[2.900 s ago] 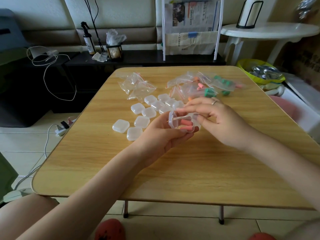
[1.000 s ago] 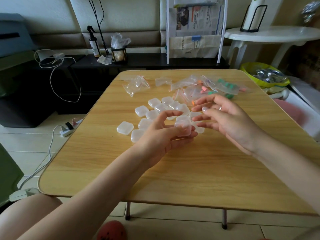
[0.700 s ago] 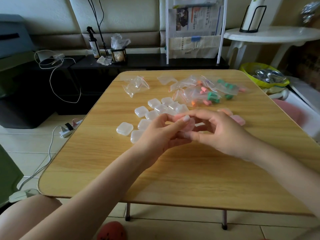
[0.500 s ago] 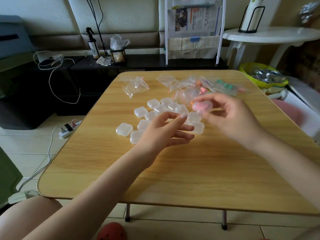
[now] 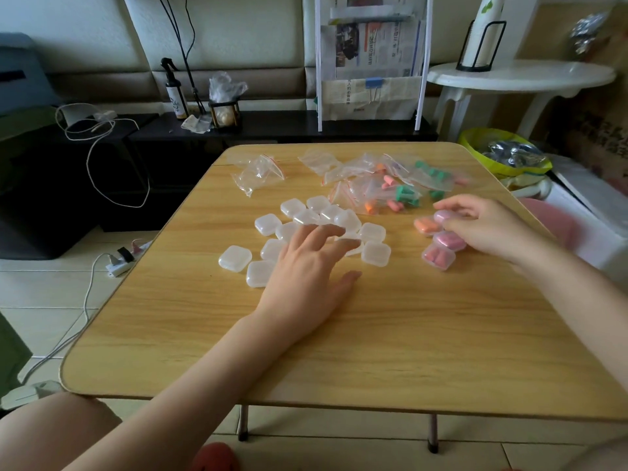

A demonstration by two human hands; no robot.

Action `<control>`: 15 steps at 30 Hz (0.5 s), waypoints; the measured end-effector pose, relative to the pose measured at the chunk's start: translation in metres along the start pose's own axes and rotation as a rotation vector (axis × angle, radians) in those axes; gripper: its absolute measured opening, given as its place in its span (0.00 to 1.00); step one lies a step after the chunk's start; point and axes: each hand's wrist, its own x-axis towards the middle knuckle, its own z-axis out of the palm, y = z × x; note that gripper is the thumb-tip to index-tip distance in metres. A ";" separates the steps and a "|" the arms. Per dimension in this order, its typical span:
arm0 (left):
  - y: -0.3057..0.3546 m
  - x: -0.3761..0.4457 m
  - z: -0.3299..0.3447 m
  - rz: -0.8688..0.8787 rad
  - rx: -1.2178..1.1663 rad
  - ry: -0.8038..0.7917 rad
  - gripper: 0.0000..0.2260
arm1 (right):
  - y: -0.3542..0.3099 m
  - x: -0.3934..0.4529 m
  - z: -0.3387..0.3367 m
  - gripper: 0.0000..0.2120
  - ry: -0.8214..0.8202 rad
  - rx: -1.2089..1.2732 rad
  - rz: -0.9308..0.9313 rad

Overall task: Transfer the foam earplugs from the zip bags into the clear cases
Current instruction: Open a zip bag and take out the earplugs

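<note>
Right hand [image 5: 489, 226]: a filled pink case [image 5: 446, 216] is pinched at the fingertips, among three other filled cases [image 5: 438, 257] near the table's right edge.
Left hand [image 5: 307, 270]: fingers are spread, palm down, nothing grasped; fingertips lie over the empty clear cases [image 5: 375, 253].
Table [image 5: 407, 334]: the near half is bare wood; clutter is confined to the far half.
Zip bags [image 5: 384, 188]: heaped at the far side, pink, orange and green earplugs [image 5: 404, 193] seen inside.
Empty bags [image 5: 260, 171]: set apart, far left.
</note>
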 end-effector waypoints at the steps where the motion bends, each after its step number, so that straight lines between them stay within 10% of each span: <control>1: 0.001 0.000 0.000 0.011 0.024 -0.041 0.21 | 0.000 0.000 0.001 0.11 -0.002 -0.020 0.002; 15: 0.002 -0.002 0.000 0.083 0.122 -0.207 0.20 | 0.009 0.002 0.014 0.10 0.164 -0.319 -0.030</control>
